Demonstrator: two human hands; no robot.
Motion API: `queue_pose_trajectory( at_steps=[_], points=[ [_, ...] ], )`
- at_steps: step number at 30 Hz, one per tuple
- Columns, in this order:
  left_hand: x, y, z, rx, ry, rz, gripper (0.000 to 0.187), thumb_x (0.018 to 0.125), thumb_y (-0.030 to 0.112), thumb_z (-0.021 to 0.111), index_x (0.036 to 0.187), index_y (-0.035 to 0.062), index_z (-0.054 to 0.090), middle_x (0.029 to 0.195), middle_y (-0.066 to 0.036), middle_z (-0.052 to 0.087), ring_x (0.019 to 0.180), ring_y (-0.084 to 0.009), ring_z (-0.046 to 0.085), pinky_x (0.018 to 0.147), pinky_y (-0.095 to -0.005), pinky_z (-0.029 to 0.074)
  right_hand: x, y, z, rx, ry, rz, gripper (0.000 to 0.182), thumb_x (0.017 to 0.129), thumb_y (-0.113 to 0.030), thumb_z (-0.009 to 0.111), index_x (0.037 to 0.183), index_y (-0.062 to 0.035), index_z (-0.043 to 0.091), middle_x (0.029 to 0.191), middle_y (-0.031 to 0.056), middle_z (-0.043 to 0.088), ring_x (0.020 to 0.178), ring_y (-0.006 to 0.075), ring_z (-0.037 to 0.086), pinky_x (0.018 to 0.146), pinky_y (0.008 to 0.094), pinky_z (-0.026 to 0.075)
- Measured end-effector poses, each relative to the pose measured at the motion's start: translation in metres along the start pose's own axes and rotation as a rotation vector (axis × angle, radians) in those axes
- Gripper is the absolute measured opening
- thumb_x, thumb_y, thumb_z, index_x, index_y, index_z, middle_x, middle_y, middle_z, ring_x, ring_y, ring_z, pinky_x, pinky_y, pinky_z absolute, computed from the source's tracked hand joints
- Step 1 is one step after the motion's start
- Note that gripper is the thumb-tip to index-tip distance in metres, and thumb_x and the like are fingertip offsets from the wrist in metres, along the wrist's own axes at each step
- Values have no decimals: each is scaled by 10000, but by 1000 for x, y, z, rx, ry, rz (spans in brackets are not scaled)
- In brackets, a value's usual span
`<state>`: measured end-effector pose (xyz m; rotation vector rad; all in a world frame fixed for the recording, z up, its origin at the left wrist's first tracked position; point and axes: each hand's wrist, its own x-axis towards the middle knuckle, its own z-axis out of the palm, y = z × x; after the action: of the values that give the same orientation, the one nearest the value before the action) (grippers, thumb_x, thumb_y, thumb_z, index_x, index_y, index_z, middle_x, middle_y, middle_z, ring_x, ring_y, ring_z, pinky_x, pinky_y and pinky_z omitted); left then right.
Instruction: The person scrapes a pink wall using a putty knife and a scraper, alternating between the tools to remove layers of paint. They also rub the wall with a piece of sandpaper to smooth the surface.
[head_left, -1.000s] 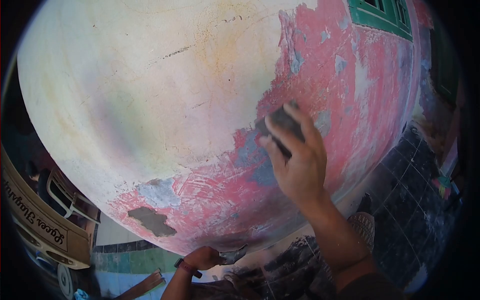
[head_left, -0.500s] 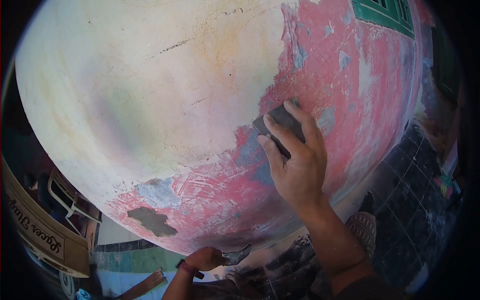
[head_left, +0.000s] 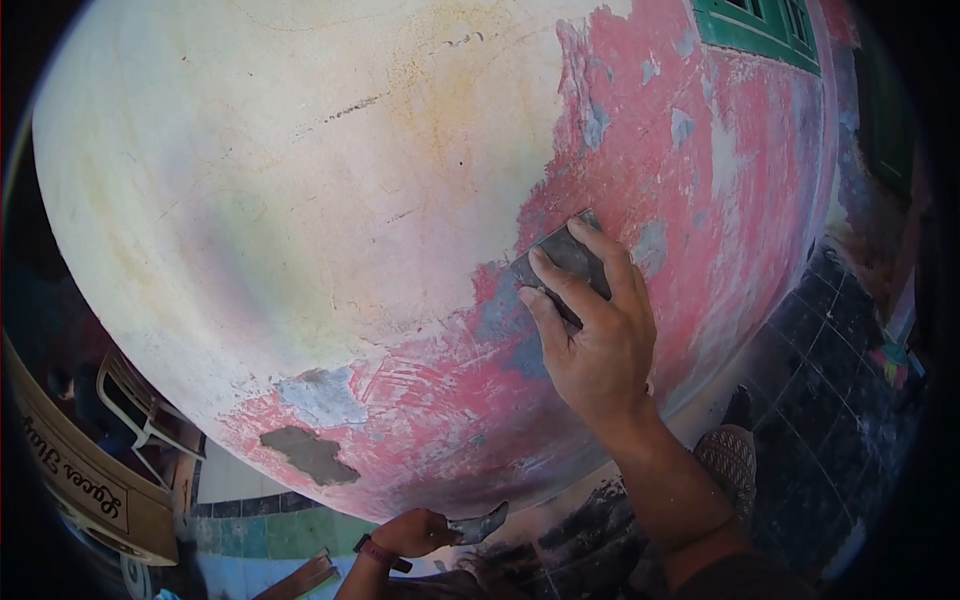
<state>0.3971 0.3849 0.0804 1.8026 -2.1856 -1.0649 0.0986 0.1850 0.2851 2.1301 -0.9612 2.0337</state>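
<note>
Lower in view than 0.5 s ago, the left hand [head_left: 412, 532] grips a grey flat-bladed scraper [head_left: 482, 524] and the right hand [head_left: 605, 345] a dark rectangular block [head_left: 570, 262] against a peeling pink-and-white wall [head_left: 450, 250], seemingly still on the same patch.

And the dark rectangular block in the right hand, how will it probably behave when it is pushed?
Probably stiff: the dark block shows straight edges under the right hand. Perhaps light, since that hand alone grips it. Unlikely to roll, as its visible face looks flat.
</note>
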Motion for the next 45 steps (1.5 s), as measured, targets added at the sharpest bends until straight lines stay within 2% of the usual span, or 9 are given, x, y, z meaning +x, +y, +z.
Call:
queue_pose_trajectory(
  at_steps=[4,7,13,16,19,31,34,37,45],
  points=[
    [1,-6,6,18,11,-2,471,982,468,706,858,16,755,805,-199,705,770,-401,681,714,-468,515,-11,3,1,-9,-10,-37,359,873,-97,841,1228,-99,788,1376,197,609,1254,394,630,993,444,545],
    [2,0,1,63,-57,-39,391,1004,393,706,937,14,771,807,-174,711,764,-331,698,716,-426,520,-1,2,7,-6,44,-31,359,882,-106,836,1238,-109,786,1390,196,600,1266,397,624,1000,443,546],
    [3,-8,1,68,-20,-92,434,997,432,696,918,10,764,848,-196,725,787,-373,698,744,-442,530,-10,-4,-2,-31,-59,5,360,885,-100,830,1240,-148,793,1400,194,587,1274,390,621,994,435,552],
    [5,0,-5,103,-52,-130,449,998,448,684,933,12,765,871,-207,731,807,-383,700,756,-454,532,-1,0,5,-26,31,-47,360,885,-97,827,1237,-166,796,1403,194,584,1278,391,618,1000,438,550],
    [7,-10,-1,102,-16,-90,474,975,479,686,858,26,761,840,-211,723,819,-417,697,745,-496,528,6,-10,-1,-9,-18,38,357,883,-89,825,1233,-157,797,1399,192,587,1290,396,613,1008,439,548],
    [6,-11,2,91,-17,-109,439,1008,454,666,966,33,782,909,-203,750,870,-385,707,828,-460,529,-5,-5,0,15,-16,2,340,880,-85,824,1215,-127,795,1397,202,587,1278,395,611,1023,437,535],
    [7,13,-4,117,-127,-194,453,1013,471,647,973,43,790,937,-191,760,897,-373,710,857,-457,528,-6,-4,-2,-4,-30,-14,337,884,-88,821,1217,-124,790,1402,201,583,1278,399,606,1024,446,533],
    [14,-2,5,123,-148,-107,482,1019,494,629,972,42,790,956,-186,763,903,-371,710,858,-459,530,6,-7,-1,-23,-35,37,324,912,-161,795,1235,-184,784,1453,139,555,1245,393,591,957,453,540],
    [9,-1,8,73,-95,-121,483,1007,470,649,915,11,769,893,-231,735,854,-420,694,809,-483,526,2,-6,1,6,5,21,320,893,-105,816,1211,-134,792,1395,204,584,1245,392,619,1007,451,538]
  ],
)
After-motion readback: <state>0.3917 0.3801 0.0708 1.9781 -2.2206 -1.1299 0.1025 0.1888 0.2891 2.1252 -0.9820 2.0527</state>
